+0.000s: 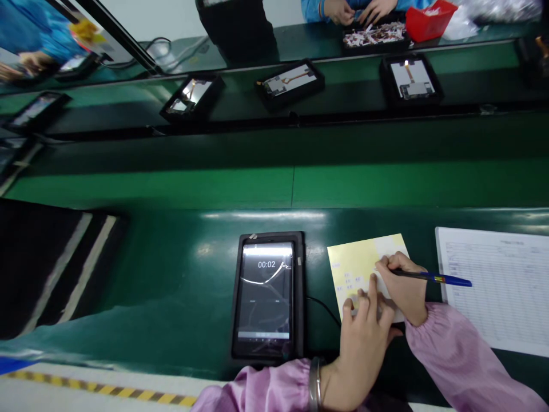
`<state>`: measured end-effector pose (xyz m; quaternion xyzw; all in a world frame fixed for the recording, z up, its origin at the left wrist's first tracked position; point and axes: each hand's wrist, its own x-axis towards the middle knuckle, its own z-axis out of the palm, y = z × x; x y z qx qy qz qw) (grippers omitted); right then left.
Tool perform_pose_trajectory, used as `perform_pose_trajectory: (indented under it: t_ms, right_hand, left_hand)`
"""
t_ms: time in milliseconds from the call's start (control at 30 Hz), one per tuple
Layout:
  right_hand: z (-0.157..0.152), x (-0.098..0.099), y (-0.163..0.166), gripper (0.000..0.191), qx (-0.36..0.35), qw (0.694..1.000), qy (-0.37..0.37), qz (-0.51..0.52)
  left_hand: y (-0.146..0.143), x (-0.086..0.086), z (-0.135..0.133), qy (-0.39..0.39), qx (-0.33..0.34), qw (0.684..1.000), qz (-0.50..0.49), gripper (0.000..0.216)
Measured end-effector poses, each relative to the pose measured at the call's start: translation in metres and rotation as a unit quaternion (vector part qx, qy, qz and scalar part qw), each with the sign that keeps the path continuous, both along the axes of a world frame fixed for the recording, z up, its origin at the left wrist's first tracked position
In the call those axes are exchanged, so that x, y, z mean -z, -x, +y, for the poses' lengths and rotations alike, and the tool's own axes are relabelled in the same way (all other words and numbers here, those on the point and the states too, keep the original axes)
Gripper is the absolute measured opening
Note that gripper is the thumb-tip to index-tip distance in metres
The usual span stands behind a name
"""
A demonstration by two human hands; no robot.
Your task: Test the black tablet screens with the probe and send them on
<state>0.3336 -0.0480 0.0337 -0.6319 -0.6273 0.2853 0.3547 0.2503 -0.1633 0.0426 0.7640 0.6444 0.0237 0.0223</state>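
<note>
A yellow sheet [355,257] with small printed labels lies on the green table at the right of centre. My left hand [366,335] rests on its lower part, fingers spread and pressing down, holding nothing. Over the sheet's right side, my right hand [405,283] is closed around a blue pen [448,279]. The pen's tip is hidden by the fingers, close to the paper. To the left of the sheet stands a tablet [266,297] in a black frame, its screen reading 00:02, with a thin cable at its right side.
Printed forms [497,286] lie at the right. A black mat with pale stripes [55,263] covers the left. Beyond runs a line with black trays [291,83] bearing screen parts. Across it, a co-worker's hands [360,10] are over a parts tray, beside a red bin [429,22].
</note>
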Motion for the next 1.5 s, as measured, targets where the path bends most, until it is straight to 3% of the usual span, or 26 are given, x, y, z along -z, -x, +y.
perform_pose_trajectory:
  t_ms: [400, 1000, 1500]
  right_hand:
    - [-0.001, 0.013, -0.004, 0.037, 0.005, 1.0, -0.014, -0.012]
    - [0.001, 0.014, -0.007, 0.039, -0.032, 0.999, -0.035, 0.0]
    - [0.0, 0.012, -0.008, 0.038, -0.006, 1.0, -0.027, 0.01]
  left_hand:
    - [0.0, 0.001, 0.001, 0.001, 0.005, 1.0, -0.005, 0.059]
    - [-0.001, 0.005, -0.002, 0.008, 0.003, 1.0, 0.006, 0.058]
    - [-0.001, 0.002, -0.001, -0.008, 0.0, 1.0, 0.006, 0.062]
